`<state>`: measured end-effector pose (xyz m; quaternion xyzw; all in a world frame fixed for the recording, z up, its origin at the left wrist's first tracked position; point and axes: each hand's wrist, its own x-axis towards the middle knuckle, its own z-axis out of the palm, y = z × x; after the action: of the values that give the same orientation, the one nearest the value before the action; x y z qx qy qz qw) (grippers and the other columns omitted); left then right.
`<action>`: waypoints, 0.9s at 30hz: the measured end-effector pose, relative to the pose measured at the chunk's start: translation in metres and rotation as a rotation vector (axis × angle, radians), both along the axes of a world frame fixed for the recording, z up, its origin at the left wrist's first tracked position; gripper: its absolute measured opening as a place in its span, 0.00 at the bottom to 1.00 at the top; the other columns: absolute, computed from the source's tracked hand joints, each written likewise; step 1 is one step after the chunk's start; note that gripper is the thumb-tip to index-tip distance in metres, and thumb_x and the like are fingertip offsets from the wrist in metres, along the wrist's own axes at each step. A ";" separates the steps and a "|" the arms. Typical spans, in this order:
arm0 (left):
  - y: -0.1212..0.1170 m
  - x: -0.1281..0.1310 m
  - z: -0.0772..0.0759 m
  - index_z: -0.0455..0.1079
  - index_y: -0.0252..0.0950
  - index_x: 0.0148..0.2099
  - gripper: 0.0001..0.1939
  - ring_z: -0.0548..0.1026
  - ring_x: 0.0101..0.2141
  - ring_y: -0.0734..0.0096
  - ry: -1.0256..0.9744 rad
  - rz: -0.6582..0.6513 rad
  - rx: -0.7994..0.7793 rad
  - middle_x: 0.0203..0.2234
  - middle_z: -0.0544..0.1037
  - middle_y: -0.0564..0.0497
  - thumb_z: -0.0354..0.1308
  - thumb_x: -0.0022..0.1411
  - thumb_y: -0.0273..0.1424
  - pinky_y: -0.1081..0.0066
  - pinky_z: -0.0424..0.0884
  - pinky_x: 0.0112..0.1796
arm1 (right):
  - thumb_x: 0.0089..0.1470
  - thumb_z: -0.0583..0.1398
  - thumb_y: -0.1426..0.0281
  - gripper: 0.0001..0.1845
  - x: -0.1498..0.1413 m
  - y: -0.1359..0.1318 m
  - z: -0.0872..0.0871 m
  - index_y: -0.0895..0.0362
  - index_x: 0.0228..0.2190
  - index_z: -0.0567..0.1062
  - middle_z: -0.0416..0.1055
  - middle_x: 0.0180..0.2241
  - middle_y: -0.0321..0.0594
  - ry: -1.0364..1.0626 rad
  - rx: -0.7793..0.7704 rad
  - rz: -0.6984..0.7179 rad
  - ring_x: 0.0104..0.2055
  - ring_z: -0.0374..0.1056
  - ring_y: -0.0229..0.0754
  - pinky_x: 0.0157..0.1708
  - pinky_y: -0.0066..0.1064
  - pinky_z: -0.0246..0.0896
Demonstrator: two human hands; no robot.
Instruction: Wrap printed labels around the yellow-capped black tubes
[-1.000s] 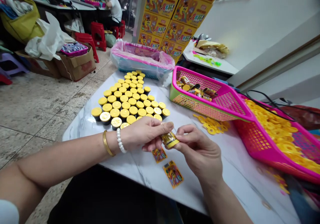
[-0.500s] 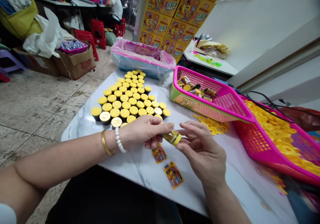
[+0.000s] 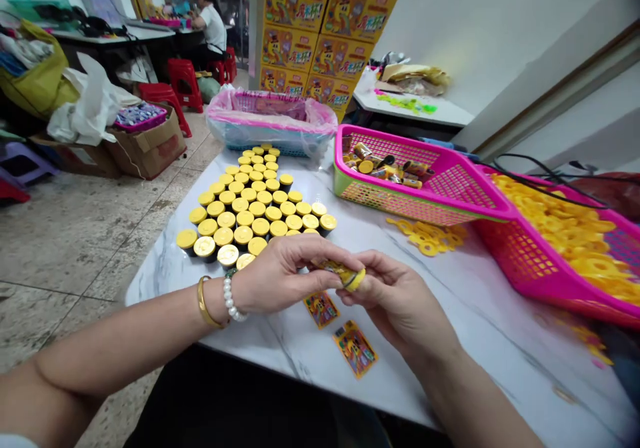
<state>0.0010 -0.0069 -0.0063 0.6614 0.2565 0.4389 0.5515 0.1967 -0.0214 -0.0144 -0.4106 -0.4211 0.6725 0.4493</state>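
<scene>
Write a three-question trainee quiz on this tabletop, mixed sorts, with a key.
1. Which wrist wears the white-beaded bracelet? (a) left (b) right
2. True or false: the two printed cards lie inside a basket.
3. Fill in: the left hand and right hand both touch a small container whose end cap is ____.

Key: 1. a. 2. False; they lie on the marbled table. 3. Yellow.

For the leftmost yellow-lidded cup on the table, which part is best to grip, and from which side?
Probably pinch the leftmost cup by opposite sides of its round lid, coming from above and the person's left. It stands upright, lid uppermost, at the group's outer edge, with neighbouring cups close on its right.
</scene>
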 end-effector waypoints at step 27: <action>0.021 0.048 0.025 0.63 0.36 0.30 0.34 0.52 0.07 0.83 0.163 0.163 -0.539 0.10 0.65 0.59 0.58 0.52 0.65 0.79 0.44 0.10 | 0.50 0.72 0.61 0.18 0.019 0.019 0.003 0.52 0.43 0.83 0.78 0.39 0.40 0.139 0.383 -0.076 0.29 0.77 0.37 0.24 0.29 0.78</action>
<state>0.0493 0.0137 0.0183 0.5012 0.4598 0.3431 0.6478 0.2155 -0.0028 -0.0111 -0.2856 -0.4936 0.5894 0.5722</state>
